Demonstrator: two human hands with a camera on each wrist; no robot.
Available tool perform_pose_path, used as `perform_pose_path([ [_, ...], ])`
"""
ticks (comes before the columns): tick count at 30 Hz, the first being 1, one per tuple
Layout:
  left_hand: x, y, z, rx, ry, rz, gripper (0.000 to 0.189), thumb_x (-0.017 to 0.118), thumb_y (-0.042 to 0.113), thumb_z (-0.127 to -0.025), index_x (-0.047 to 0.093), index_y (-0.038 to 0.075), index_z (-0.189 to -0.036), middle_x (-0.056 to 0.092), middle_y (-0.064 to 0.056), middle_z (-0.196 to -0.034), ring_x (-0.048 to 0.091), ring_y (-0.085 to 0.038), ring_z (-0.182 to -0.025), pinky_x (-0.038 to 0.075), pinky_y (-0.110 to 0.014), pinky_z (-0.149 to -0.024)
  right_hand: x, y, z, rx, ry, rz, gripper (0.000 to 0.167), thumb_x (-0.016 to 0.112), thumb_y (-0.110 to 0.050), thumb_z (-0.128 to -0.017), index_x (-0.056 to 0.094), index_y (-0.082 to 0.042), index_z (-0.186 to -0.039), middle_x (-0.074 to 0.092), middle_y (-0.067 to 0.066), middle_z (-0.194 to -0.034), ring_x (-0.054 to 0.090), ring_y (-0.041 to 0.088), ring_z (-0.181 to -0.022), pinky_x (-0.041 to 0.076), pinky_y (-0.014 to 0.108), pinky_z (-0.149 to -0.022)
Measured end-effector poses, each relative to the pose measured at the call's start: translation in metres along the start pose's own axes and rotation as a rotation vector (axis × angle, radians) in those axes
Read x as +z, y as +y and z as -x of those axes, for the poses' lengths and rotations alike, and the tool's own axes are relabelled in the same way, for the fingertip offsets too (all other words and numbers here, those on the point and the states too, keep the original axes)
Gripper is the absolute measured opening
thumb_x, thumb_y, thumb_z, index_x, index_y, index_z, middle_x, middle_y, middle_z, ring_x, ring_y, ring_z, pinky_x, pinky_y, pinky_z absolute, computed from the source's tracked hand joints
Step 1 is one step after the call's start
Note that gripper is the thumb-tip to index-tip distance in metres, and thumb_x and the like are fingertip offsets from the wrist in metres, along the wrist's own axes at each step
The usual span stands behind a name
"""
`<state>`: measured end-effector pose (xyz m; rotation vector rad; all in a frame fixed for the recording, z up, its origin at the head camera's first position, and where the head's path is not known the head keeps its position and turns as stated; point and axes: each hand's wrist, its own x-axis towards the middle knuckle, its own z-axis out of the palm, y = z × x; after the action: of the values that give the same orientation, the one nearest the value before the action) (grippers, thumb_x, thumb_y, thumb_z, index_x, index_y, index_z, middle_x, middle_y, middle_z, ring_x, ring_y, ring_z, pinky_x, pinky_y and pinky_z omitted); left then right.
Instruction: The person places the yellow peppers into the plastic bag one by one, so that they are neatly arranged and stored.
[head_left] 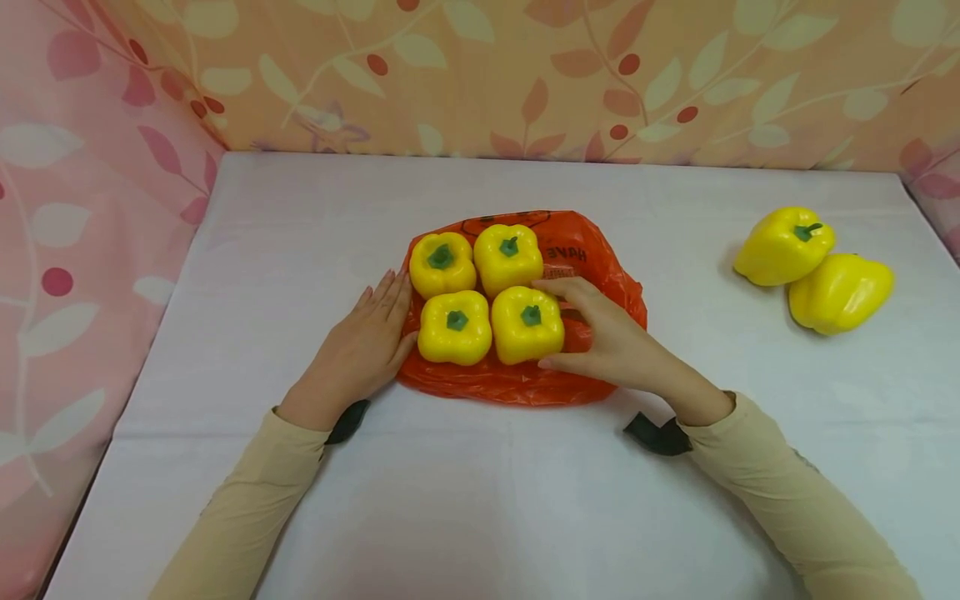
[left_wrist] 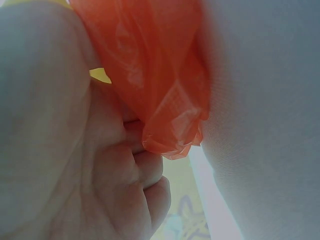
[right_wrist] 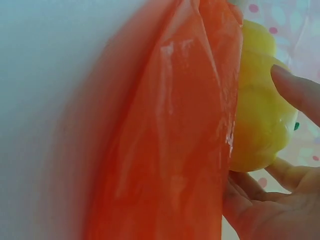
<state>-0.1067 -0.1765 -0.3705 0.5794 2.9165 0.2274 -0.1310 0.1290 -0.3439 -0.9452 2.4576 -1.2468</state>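
Four yellow bell peppers stand two by two on a red plastic bag [head_left: 592, 233], green stems up. My right hand [head_left: 622, 342] spans the front right bell pepper [head_left: 527, 329], thumb at its near side and fingers at its far side. In the right wrist view that bell pepper [right_wrist: 262, 110] shows between thumb and fingers, beyond the red bag [right_wrist: 175, 130]. My left hand [head_left: 363, 342] lies with straight fingers along the bag's left edge, beside the front left bell pepper [head_left: 455, 333] and the back left one [head_left: 441, 271]. The back right bell pepper [head_left: 508, 254] stands beyond my right fingertips.
Two more yellow bell peppers, one [head_left: 783, 250] tilted and one [head_left: 840, 296] on its side, lie together on the right of the white-covered table [head_left: 480, 492]. Leaf-patterned cloth [head_left: 480, 75] rises behind the table and at its left. Dark straps hang at both wrists.
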Motion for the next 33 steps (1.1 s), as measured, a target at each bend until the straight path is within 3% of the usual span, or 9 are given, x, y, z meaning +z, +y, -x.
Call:
perform_pose_path([
  [8, 0.0004, 0.0, -0.0001, 0.0, 0.001, -0.001, 0.07, 0.045, 0.028, -0.099, 0.009, -0.008, -0.147, 0.011, -0.022, -0.154, 0.007, -0.032, -0.143, 0.011, -0.046, -0.114, 0.0019, 0.0006, -0.0005, 0.042, 0.037, -0.029, 0.078, 0.081, -0.009, -0.074, 0.039, -0.004, -0.139, 0.043, 0.009, -0.137, 0.049, 0.026, -0.117, 0.045, 0.045, -0.095],
  [22, 0.0001, -0.0004, 0.0005, 0.001, -0.005, -0.007, 0.069, 0.044, 0.027, -0.099, 0.009, -0.009, -0.147, 0.01, -0.022, -0.154, 0.007, -0.032, -0.143, 0.01, -0.046, -0.114, 0.0053, 0.0013, -0.0017, 0.042, 0.047, -0.069, 0.079, 0.083, -0.01, -0.072, 0.04, -0.005, -0.138, 0.045, 0.008, -0.135, 0.05, 0.026, -0.115, 0.046, 0.044, -0.096],
  [33, 0.0002, -0.0001, 0.0006, 0.0, -0.005, -0.003, 0.069, 0.044, 0.028, -0.1, 0.009, -0.008, -0.147, 0.011, -0.021, -0.154, 0.006, -0.032, -0.143, 0.01, -0.046, -0.114, 0.002, 0.001, -0.0012, 0.032, 0.056, -0.036, 0.078, 0.083, -0.014, -0.071, 0.043, -0.004, -0.137, 0.046, 0.008, -0.137, 0.052, 0.026, -0.114, 0.047, 0.045, -0.094],
])
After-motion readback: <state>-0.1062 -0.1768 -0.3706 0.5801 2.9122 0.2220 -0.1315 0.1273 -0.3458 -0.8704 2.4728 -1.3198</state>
